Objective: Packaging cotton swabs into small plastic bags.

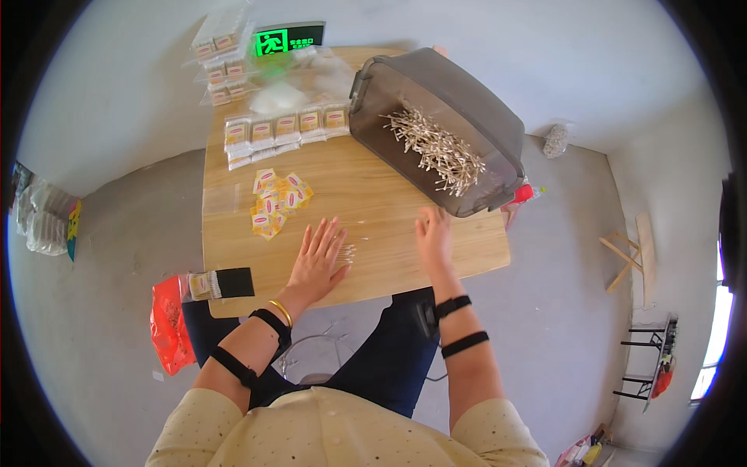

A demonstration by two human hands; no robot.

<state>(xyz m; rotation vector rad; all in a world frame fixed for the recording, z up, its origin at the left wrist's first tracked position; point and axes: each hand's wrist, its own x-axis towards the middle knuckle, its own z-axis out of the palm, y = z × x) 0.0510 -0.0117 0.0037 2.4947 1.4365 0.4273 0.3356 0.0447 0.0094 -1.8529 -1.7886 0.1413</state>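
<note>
My left hand (319,259) lies palm down on the wooden table with its fingers stretched out, partly over a small row of cotton swabs (347,254). A couple of loose swabs lie just beyond its fingertips. My right hand (436,240) is closed, with curled fingers, close to the near edge of a grey plastic bin (436,70). Whatever those fingers may hold is hidden. Tipped toward me, the bin contains a big heap of loose cotton swabs (440,152). Yellow-and-white printed cards (272,204) form a loose pile beyond my left hand.
Packed swab packets (285,128) stand in a row toward the table's back, with clear plastic bags (280,97) behind them. More packets are stacked (222,47) at the far left corner. A packet and black piece (233,283) lie at the left edge, above a red bag (170,327).
</note>
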